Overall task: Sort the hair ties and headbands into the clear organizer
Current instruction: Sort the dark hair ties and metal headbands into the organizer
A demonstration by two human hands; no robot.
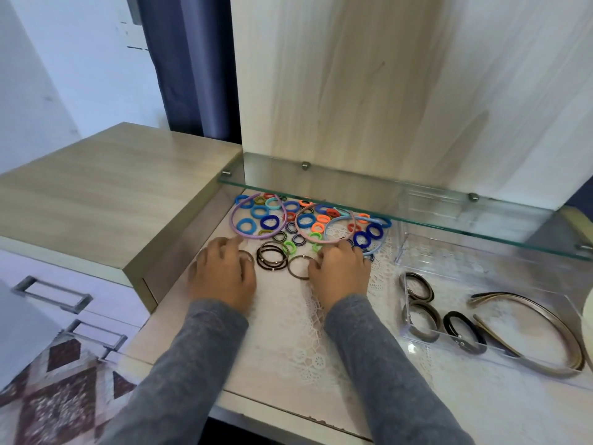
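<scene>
Several colourful hair ties [308,220] lie in a pile under a glass shelf, ringed by a purple headband [231,220], a pink headband [299,231] and a light blue headband [378,247]. Thin black ties [271,257] are stacked in front of the pile. My left hand [221,274] rests flat with its fingers over a brown tie [249,256]. My right hand [341,271] lies on the mat, and its thumb touches a brown ring tie [296,267]. The clear organizer [405,329] at right holds brown ties [418,292], black ties [462,332] and bronze headbands [539,319].
A glass shelf [417,207] hangs low over the pile and the organizer's back part. A raised wooden cabinet top [106,194] borders the left side. A lace mat [295,332] covers the table. Drawer handles [51,293] sit lower left.
</scene>
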